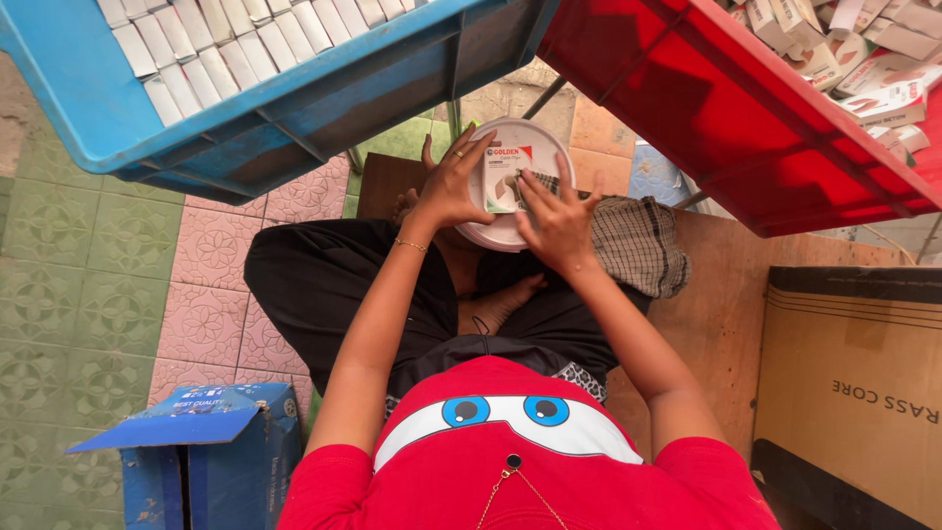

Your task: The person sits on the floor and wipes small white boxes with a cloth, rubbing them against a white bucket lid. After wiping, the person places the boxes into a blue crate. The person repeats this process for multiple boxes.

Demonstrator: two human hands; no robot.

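Note:
I sit cross-legged and hold a small white printed carton (507, 180) over a round white bucket (530, 137) in front of my legs. My left hand (451, 186) grips the carton's left edge, fingers spread along its top. My right hand (556, 221) presses fingertips on the carton's right side. Both hands touch the same carton. A checked cloth (638, 240) lies just right of the bucket, partly under my right hand.
A blue crate (294, 108) with rows of white cartons stands raised at upper left. A red crate (746, 118) with loose cartons sits at upper right. A brown cardboard box (854, 383) is at right, a blue cardboard box (211, 451) at lower left on the tiled floor.

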